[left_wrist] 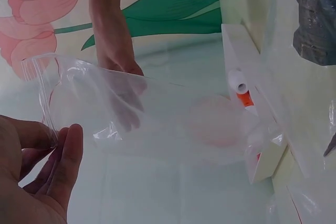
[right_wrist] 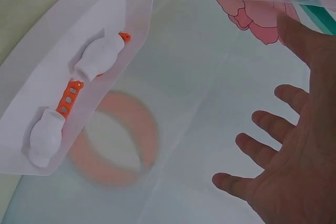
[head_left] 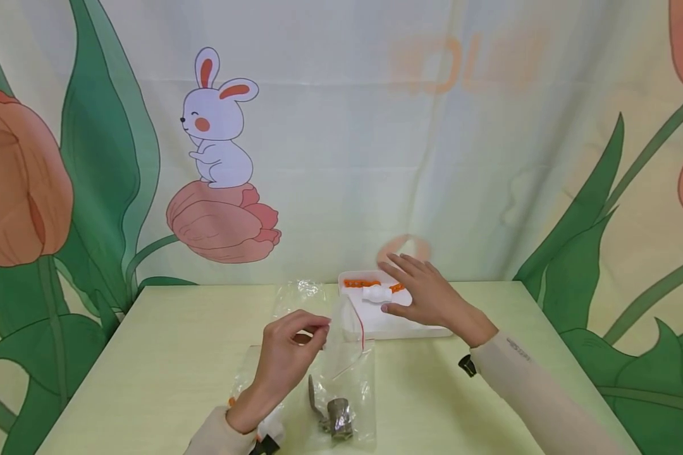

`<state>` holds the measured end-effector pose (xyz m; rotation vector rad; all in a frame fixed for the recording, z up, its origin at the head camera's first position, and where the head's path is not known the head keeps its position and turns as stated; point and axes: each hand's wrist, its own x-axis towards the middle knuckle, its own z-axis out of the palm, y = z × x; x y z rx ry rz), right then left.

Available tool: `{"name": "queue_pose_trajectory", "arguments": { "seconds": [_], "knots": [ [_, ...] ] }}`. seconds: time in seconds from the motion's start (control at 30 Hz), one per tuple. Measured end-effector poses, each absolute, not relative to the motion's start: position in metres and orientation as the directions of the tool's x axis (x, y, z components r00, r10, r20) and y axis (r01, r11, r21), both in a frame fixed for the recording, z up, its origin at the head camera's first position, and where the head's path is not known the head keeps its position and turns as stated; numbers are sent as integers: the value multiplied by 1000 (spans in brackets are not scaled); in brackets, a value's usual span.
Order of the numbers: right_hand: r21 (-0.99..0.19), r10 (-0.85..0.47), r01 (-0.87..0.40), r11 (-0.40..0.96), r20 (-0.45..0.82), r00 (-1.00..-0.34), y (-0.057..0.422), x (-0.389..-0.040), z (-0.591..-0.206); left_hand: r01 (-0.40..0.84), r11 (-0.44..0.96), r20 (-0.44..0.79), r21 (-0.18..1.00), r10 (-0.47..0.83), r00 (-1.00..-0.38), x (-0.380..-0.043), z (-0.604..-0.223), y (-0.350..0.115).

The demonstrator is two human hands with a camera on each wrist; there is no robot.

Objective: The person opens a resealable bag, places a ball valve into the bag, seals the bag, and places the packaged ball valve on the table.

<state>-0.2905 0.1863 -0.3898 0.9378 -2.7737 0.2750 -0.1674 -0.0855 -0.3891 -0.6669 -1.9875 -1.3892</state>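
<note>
My left hand (head_left: 295, 354) pinches a clear zip bag (left_wrist: 105, 124) by its top edge between thumb and fingers, and the bag hangs toward the right. Through the film in the left wrist view, nothing shows inside it. My right hand (head_left: 424, 297) is spread above the white tray (head_left: 375, 319), its fingers apart and holding nothing. In that tray lie white rounded pieces (right_wrist: 100, 56) with orange perforated strips (right_wrist: 69, 98). Below the held bag, another clear bag (head_left: 367, 385) lies on the table with a dark grey cylinder (head_left: 340, 417) and a slim grey piece (head_left: 312, 395) in it.
A bag with white and orange pieces (head_left: 273, 424) lies partly hidden under my left wrist. Farther back, more clear film (head_left: 301, 289) lies left of the tray. A printed curtain (head_left: 330, 158) hangs behind the table (head_left: 148, 360).
</note>
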Motion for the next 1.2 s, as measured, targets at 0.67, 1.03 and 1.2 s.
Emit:
{"name": "queue_pose_trajectory", "arguments": {
  "seconds": [0.67,1.03,1.2],
  "knots": [
    [-52,-581,-589,807,114,-806,159,-347,-398,671,342,702,658,43,-711,-168,-390,-83],
    [-92,-527,-529,844,44,-848,156,-373,-422,669,344,698,659,53,-714,-169,-396,-82],
    [-132,-502,-495,859,-21,-865,155,-376,-430,661,346,689,666,56,-723,-169,-395,-81]
  ]
}}
